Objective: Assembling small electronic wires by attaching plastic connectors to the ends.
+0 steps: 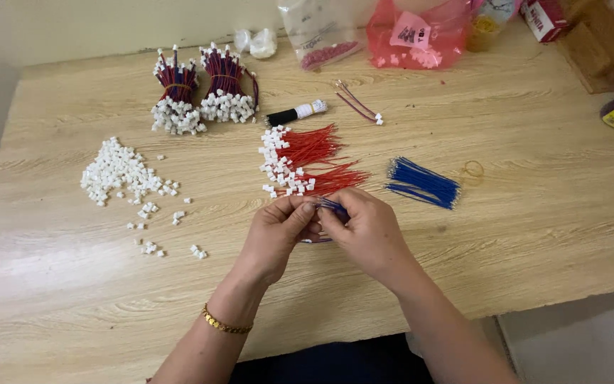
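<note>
My left hand (276, 231) and my right hand (365, 229) meet at the middle of the wooden table (520, 235), fingertips pinched together on a short blue wire (332, 207) whose end pokes out between them. What sits at the wire's tip is hidden by my fingers. Just beyond my hands lie red wires with white connectors (300, 162) in a fanned pile. A loose bunch of blue wires (422, 183) lies to the right of my right hand.
A heap of small white connectors (119, 173) spreads at the left. Two bound bundles of finished red-and-blue leads (200, 89) stand at the back, near a black roll (295, 113), one loose lead (358, 103), rubber bands (472, 171) and plastic bags (410, 32).
</note>
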